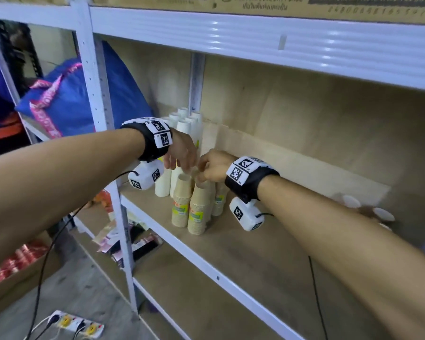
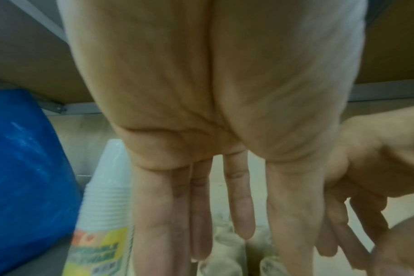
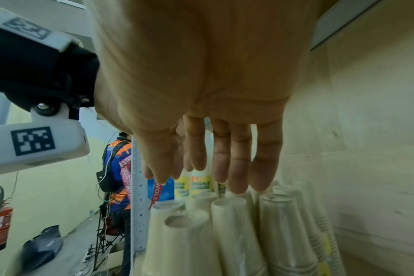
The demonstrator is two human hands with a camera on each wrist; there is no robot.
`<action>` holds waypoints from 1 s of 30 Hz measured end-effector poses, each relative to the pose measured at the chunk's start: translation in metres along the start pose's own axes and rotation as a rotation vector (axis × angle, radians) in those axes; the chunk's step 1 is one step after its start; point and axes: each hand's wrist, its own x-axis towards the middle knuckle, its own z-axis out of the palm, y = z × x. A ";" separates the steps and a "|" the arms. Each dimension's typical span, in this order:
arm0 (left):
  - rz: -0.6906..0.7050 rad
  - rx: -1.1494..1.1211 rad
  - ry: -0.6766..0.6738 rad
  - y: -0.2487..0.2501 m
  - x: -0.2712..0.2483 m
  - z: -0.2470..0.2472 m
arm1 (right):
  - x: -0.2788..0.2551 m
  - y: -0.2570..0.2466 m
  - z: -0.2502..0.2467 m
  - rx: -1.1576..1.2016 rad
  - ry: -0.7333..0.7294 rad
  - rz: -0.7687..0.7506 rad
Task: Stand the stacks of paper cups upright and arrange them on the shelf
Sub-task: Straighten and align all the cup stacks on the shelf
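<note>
Here, the plywood shelf (image 1: 243,251) in its white steel rack carries upright stacks: several tall white cup stacks (image 1: 185,128) at the back corner, at least three brown paper cup stacks (image 1: 198,207) before them. My left hand (image 1: 182,150) and right hand (image 1: 212,165) hover just above the brown tops, fingers straight, holding nothing.

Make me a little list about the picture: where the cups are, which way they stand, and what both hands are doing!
place: shelf, left end
brown stacks: upright, rims down, in front
white stacks: upright, taller, behind
lying cups: on their side, far right
left hand: open, fingers straight, above the brown stacks
right hand: open, fingers down over the stack tops; touching or not, unclear
blue bag: left of the shelf post
</note>
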 end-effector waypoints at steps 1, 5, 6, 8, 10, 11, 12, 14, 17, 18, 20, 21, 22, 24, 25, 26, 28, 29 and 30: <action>0.003 -0.013 -0.007 -0.004 0.000 0.003 | 0.000 -0.002 0.004 0.004 0.003 0.000; 0.011 -0.060 -0.027 -0.011 0.000 0.013 | 0.001 -0.004 0.019 -0.018 -0.005 0.025; 0.016 -0.068 -0.026 -0.012 -0.001 0.015 | 0.002 -0.005 0.021 -0.020 -0.013 0.029; 0.023 -0.076 -0.021 -0.012 -0.002 0.019 | 0.003 -0.006 0.025 -0.029 -0.018 0.043; 0.024 -0.076 -0.020 -0.012 -0.001 0.024 | 0.005 -0.006 0.028 -0.048 -0.022 0.057; 0.025 -0.079 -0.016 -0.011 -0.001 0.027 | 0.005 -0.006 0.030 -0.060 -0.030 0.059; 0.028 -0.081 -0.009 -0.010 -0.001 0.030 | 0.006 -0.007 0.032 -0.071 -0.036 0.060; 0.035 -0.080 0.010 -0.008 0.000 0.035 | 0.006 -0.006 0.036 -0.088 -0.033 0.052; 0.050 -0.080 0.016 -0.005 0.002 0.039 | 0.003 -0.007 0.037 -0.115 -0.015 0.020; 0.058 -0.077 0.020 -0.005 0.002 0.040 | 0.002 -0.007 0.037 -0.124 -0.012 0.009; 0.071 -0.065 0.035 -0.003 0.003 0.041 | 0.000 -0.007 0.036 -0.134 -0.011 -0.003; 0.076 -0.059 0.043 -0.003 0.003 0.042 | -0.001 -0.007 0.036 -0.131 -0.017 -0.007; 0.079 -0.053 0.047 -0.002 0.003 0.042 | -0.003 -0.007 0.035 -0.129 -0.022 -0.008; 0.084 -0.029 0.050 0.000 0.004 0.043 | -0.005 -0.005 0.033 -0.120 -0.032 0.001; 0.087 -0.011 0.050 0.000 0.005 0.043 | -0.005 -0.003 0.033 -0.106 -0.033 0.012; 0.088 0.015 0.050 0.001 0.006 0.043 | -0.004 0.000 0.033 -0.090 -0.035 0.026; 0.093 0.073 0.053 0.004 0.007 0.043 | -0.004 0.003 0.033 -0.073 -0.040 0.033; 0.094 0.097 0.053 0.005 0.007 0.043 | -0.005 0.004 0.032 -0.074 -0.044 0.034; 0.095 0.118 0.055 0.008 0.007 0.042 | -0.006 0.006 0.030 -0.072 -0.049 0.037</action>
